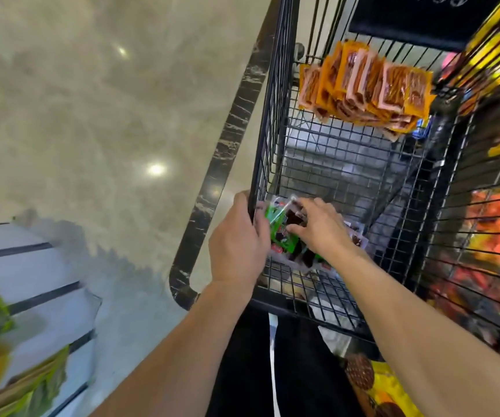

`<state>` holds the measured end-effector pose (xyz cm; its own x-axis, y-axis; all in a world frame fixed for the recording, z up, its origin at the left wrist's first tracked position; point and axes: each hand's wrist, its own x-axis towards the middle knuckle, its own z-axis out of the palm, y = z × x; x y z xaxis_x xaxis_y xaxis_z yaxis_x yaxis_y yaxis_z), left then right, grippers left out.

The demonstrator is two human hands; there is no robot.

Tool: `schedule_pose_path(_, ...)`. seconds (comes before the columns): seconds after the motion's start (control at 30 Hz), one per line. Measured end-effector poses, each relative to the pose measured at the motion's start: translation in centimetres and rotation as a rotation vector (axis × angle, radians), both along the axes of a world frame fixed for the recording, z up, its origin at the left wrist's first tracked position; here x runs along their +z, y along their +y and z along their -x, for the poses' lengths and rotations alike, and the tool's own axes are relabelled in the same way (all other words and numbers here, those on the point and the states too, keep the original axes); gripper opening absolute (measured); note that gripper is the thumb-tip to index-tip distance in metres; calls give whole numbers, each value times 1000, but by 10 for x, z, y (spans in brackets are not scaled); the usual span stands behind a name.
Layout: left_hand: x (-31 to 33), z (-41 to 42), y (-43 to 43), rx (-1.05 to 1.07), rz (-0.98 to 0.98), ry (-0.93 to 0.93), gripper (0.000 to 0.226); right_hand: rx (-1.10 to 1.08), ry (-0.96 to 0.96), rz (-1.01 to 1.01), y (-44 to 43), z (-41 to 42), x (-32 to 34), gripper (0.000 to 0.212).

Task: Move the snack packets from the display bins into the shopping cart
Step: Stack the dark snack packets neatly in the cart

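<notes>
The right hand (318,230) is gripping green packets (279,218) at its 9 o'clock; the left hand (236,242) is holding the cart wall (276,100) beside them.

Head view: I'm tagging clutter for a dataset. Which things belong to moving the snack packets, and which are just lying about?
Job: green packets, gripped by the right hand; wire bin, its rim held by the left hand; orange packets at its far end, untouched.
Lying about: red-orange packs in the next bin; yellow biscuit pack at the bottom edge; marble floor.

Black wire cart (273,115), orange packets (366,85) heaped inside, green packets (273,214) nearer
</notes>
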<state>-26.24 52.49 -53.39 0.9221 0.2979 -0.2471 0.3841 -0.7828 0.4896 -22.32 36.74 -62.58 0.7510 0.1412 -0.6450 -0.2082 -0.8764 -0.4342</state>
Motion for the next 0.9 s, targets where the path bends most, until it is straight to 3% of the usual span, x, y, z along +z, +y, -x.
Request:
schedule_pose_path(0.1, 3, -1, 0, -1, 28, -28, 26, 70, 26, 13, 1, 0, -5, 34)
schedule_pose_path(0.17, 3, -1, 1, 10, 42, 10, 18, 70, 35, -33, -1, -2, -5, 23)
schedule_pose_path(0.47, 7, -7, 1, 26, 37, 19, 25, -34, 1, -354, -41, -1, 24, 22)
schedule_pose_path(0.63, 7, -5, -3, 16, 34, -39, 16, -178, -48, -552, -68, -8, 51, 26)
schedule_pose_path(0.7, 8, -6, -3, 33, 72, -19, 23, -198, -56, -587, -80, -9, 62, 24)
schedule_pose_path(0.77, 14, -4, -4, 91, 140, 5, 47, -205, -57, -618, -92, -8, 73, 23)
schedule_pose_path(0.83, 26, -1, -8, 93, 125, -155, 64, -203, -42, -641, -104, -6, 81, 23)
schedule_pose_path(0.9, 38, 3, -17, -78, 71, -395, 63, -189, -23, -667, -113, -4, 87, 24)
